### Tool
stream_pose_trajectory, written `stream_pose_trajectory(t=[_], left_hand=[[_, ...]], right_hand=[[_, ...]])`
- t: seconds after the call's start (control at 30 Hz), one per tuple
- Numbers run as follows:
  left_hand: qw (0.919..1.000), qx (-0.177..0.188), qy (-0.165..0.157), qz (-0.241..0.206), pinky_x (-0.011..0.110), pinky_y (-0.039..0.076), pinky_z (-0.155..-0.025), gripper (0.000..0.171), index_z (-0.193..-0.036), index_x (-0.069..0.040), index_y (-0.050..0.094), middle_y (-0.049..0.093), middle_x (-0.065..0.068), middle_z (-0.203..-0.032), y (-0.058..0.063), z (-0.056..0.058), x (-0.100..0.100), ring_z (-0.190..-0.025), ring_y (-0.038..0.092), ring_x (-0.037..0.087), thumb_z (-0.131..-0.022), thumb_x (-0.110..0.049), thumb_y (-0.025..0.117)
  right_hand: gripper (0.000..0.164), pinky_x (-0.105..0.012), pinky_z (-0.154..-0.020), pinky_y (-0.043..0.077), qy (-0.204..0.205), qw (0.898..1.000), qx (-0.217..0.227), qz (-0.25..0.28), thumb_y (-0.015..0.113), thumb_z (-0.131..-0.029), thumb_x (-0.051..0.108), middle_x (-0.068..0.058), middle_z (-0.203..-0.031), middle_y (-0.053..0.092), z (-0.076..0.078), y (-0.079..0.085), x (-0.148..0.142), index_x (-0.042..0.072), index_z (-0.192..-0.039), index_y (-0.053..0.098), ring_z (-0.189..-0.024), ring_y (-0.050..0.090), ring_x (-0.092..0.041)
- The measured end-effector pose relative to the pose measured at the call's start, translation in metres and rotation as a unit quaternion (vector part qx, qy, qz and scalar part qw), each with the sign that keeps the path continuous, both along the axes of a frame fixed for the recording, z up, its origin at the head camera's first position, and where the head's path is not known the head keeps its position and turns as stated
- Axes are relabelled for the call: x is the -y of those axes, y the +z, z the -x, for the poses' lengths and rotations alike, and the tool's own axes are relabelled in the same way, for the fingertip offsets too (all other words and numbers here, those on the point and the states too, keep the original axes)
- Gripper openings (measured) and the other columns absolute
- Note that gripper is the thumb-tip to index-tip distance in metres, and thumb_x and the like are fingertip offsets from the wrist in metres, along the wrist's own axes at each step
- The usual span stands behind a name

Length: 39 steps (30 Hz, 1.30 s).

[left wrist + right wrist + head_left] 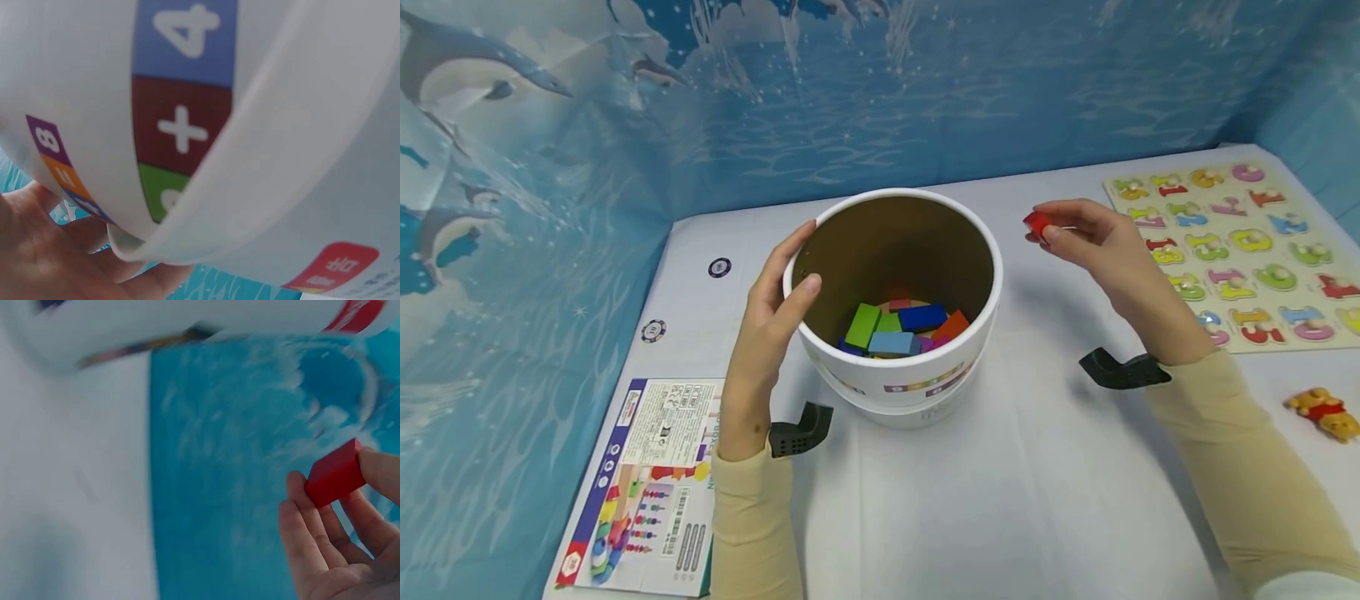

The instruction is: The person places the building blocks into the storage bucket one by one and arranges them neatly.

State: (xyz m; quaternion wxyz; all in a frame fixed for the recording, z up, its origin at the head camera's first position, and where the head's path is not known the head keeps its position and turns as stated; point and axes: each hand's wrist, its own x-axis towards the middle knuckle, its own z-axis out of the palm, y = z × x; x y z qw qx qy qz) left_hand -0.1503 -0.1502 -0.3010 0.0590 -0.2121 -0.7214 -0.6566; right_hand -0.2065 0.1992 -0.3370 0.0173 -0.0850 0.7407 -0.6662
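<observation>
A white bucket [910, 400] stands mid-table, tilted toward me, with printed number strips on its outside. Several coloured wooden blocks [895, 342] lie at its bottom, among them green, blue and orange ones. My left hand [767, 333] grips the bucket's left rim, thumb over the edge and fingers along the outer wall; the left wrist view shows those fingers [87, 256] under the bucket's side. To the right of the bucket, my right hand [1097, 250] pinches a red block [336, 474] between thumb and fingertips, held in the air.
A wooden letter puzzle board [1240, 250] lies at the right, a small bear figure [1326, 412] in front of it. At the left are a printed toy box [647, 492] and two round chips, one near [653, 331] and one farther chip [719, 267]. A blue dolphin-print curtain [925, 92] hangs behind.
</observation>
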Motion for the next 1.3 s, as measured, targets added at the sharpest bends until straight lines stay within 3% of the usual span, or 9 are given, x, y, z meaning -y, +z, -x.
stream_pose_trajectory(t=[0.13,0.27,0.43,0.67,0.8,1.0,1.17,1.3], left_hand=[[1.0,0.0,0.002,0.001,0.046,0.03,-0.099,0.053,-0.136,-0.01,0.035,0.032,0.001,-0.139,0.0,-0.001,0.0,-0.127,0.027,0.017,-0.086,-0.022,0.048],[1.0,0.001,0.004,0.002,0.047,0.029,-0.099,0.053,-0.136,-0.009,0.035,0.032,0.001,-0.139,0.0,-0.001,0.0,-0.127,0.027,0.017,-0.086,-0.022,0.048],[1.0,0.001,0.003,0.002,0.047,0.029,-0.099,0.053,-0.136,-0.01,0.035,0.032,0.002,-0.139,0.0,-0.001,0.0,-0.127,0.027,0.017,-0.086,-0.022,0.049],[1.0,0.002,0.003,0.002,0.046,0.029,-0.099,0.053,-0.136,-0.01,0.035,0.032,0.001,-0.139,0.0,0.0,-0.001,-0.127,0.027,0.017,-0.086,-0.022,0.048],[1.0,0.004,0.005,0.004,0.047,0.028,-0.099,0.053,-0.136,-0.01,0.035,0.032,0.001,-0.139,0.0,0.0,-0.001,-0.127,0.027,0.017,-0.086,-0.022,0.048],[0.9999,0.005,0.01,0.007,0.047,0.027,-0.1,0.053,-0.136,-0.01,0.035,0.032,0.001,-0.14,0.001,0.0,0.0,-0.127,0.027,0.017,-0.086,-0.022,0.048],[0.9999,0.004,0.009,0.007,0.047,0.027,-0.1,0.053,-0.136,-0.01,0.035,0.032,0.001,-0.139,0.001,0.0,-0.001,-0.128,0.026,0.017,-0.086,-0.021,0.048],[0.9999,0.004,0.009,0.006,0.047,0.026,-0.1,0.053,-0.136,-0.01,0.035,0.032,0.001,-0.139,0.001,0.0,-0.001,-0.128,0.026,0.017,-0.086,-0.021,0.048]], right_hand=[[0.037,-0.021,-0.081,0.045,0.019,0.989,-0.029,0.141,0.056,-0.085,0.005,-0.015,-0.115,0.05,-0.018,0.036,0.017,0.0,-0.121,0.05,-0.101,0.056,-0.022],[0.034,-0.025,-0.085,0.044,0.055,0.982,-0.068,0.167,0.052,-0.086,-0.001,-0.018,-0.116,0.049,-0.037,0.061,0.037,-0.002,-0.12,0.05,-0.103,0.054,-0.026],[0.031,-0.023,-0.082,0.046,0.116,0.983,-0.103,0.093,0.052,-0.085,-0.003,-0.016,-0.115,0.051,-0.057,0.078,0.059,0.0,-0.116,0.055,-0.101,0.052,-0.026],[0.03,-0.022,-0.082,0.046,0.154,0.973,-0.167,-0.033,0.056,-0.084,-0.001,-0.009,-0.11,0.056,-0.057,0.083,0.077,0.003,-0.114,0.057,-0.097,0.055,-0.021],[0.033,-0.022,-0.076,0.045,0.165,0.957,-0.219,-0.098,0.059,-0.082,-0.001,-0.001,-0.109,0.058,-0.057,0.08,0.082,0.008,-0.113,0.058,-0.091,0.054,-0.015],[0.036,-0.024,-0.081,0.045,0.177,0.927,-0.289,-0.162,0.066,-0.077,0.003,0.005,-0.112,0.057,-0.058,0.075,0.091,0.013,-0.111,0.06,-0.103,0.05,-0.009],[0.032,-0.024,-0.08,0.046,0.192,0.914,-0.294,-0.202,0.065,-0.079,0.01,0.008,-0.111,0.057,-0.057,0.074,0.093,0.017,-0.11,0.061,-0.102,0.051,-0.006],[0.028,-0.028,-0.083,0.043,0.208,0.911,-0.283,-0.217,0.062,-0.083,0.014,0.009,-0.11,0.057,-0.056,0.074,0.092,0.018,-0.111,0.06,-0.101,0.051,-0.005]])
